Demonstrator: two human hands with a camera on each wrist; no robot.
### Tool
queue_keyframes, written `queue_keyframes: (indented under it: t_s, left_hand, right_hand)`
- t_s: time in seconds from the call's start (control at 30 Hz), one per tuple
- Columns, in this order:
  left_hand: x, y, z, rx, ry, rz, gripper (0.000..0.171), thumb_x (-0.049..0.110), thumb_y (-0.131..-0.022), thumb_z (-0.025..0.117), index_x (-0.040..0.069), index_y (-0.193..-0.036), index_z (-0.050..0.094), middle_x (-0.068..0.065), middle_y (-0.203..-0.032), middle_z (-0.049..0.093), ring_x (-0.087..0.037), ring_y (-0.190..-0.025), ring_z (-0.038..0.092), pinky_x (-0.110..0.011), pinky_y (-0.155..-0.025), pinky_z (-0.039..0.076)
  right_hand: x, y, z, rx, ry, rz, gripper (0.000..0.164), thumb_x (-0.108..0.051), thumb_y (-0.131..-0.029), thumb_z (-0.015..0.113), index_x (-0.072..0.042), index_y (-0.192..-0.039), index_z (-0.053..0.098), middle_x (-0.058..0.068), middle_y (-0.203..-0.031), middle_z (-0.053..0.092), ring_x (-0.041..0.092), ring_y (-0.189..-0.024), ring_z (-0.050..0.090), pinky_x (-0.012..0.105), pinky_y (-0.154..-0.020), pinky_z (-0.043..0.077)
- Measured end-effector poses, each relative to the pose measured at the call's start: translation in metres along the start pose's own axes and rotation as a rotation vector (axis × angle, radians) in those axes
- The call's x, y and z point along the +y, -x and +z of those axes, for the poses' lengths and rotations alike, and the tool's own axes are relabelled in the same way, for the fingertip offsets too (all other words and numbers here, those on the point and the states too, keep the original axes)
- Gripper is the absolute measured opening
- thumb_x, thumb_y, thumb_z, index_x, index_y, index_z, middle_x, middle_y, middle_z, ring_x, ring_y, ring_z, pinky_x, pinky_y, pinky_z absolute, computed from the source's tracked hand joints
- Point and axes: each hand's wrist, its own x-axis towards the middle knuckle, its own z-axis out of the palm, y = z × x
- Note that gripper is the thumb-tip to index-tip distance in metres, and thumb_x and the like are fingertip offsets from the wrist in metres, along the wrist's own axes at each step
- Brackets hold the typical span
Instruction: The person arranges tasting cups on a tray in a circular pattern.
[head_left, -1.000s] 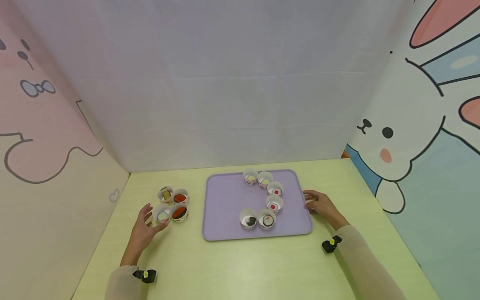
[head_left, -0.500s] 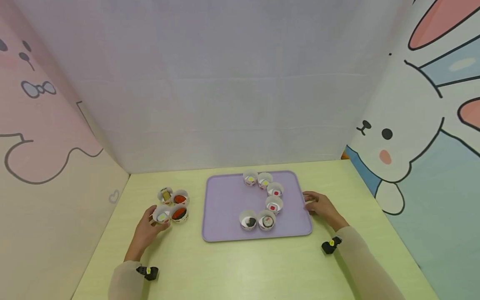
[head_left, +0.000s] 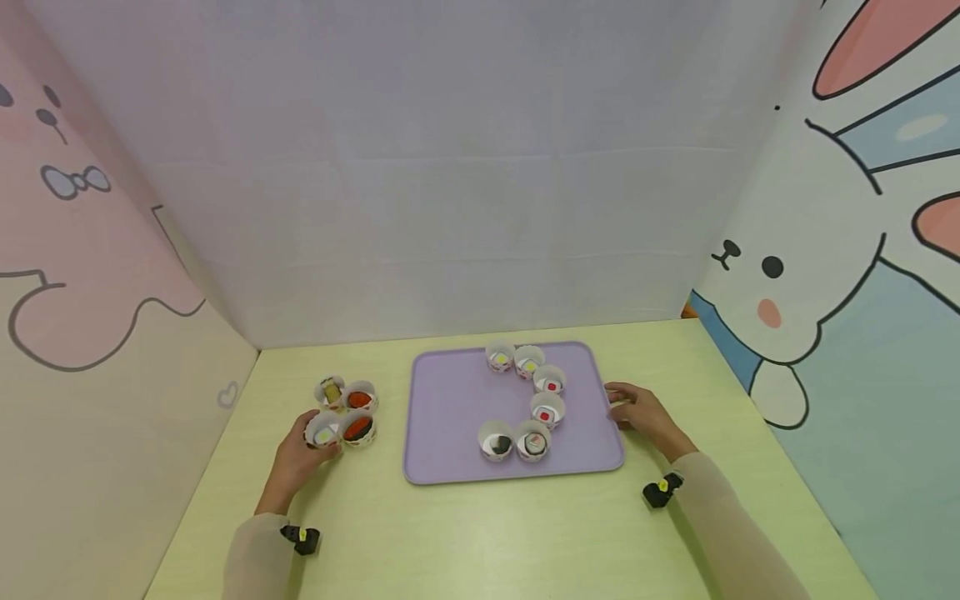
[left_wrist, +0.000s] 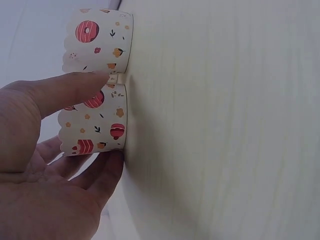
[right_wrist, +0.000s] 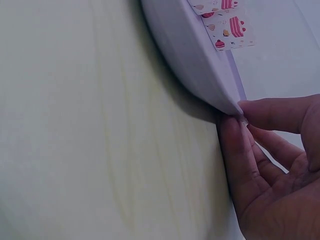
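Note:
At the left of the table, my left hand (head_left: 297, 458) holds a white paper cup (head_left: 321, 431) printed with pastries; a white and yellow piece lies inside. In the left wrist view the thumb is on one side of that cup (left_wrist: 95, 122) and the fingers on the other. A second cup (head_left: 360, 429), with a red and black piece, stands right beside it. At the tray's right edge, my right hand (head_left: 645, 417) pinches the rim of the lilac tray (head_left: 446, 408). The right wrist view shows thumb and finger meeting at the tray's rim (right_wrist: 215, 85).
Behind the held cup stand two more cups, one with a yellow piece (head_left: 331, 392) and one with a red piece (head_left: 362, 397). Several cups form a curve on the tray, among them one with a dark piece (head_left: 496, 442). A white wall (head_left: 450, 250) rises behind the table.
My left hand has moved slightly forward and right, and its fingers and thumb have closed around the near-left cup. The right hand stays at the tray's edge.

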Motion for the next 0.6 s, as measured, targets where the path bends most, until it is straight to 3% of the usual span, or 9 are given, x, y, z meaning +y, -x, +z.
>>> queue_keyframes:
  t_s: [0.23,0.6]
  left_hand:
    - [-0.0034,-0.0025,0.0012,0.021,-0.032,0.022,0.079,0.015,-0.085,0.073,-0.002,-0.147,0.029,-0.033,-0.143,0.042,-0.049,-0.128,0.044,-0.062,-0.102,0.039]
    - [0.0002,-0.0001,0.0004,0.037,-0.062,-0.011,0.075,0.02,-0.085,0.073,-0.002,-0.144,0.033,-0.032,-0.139,0.046,-0.047,-0.121,0.049,-0.061,-0.098,0.042]
  right_hand:
    - [-0.0028,0.002,0.0002,0.003,0.001,-0.001,0.06,-0.003,-0.091,0.062,-0.002,-0.148,0.041,0.027,-0.137,0.048,0.025,-0.104,0.062,0.034,-0.08,0.056]
    - [0.002,-0.0021,-0.0007,-0.007,-0.002,0.006,0.059,0.0,-0.092,0.059,0.002,-0.147,0.039,0.03,-0.137,0.046,0.032,-0.109,0.06,0.039,-0.083,0.056]
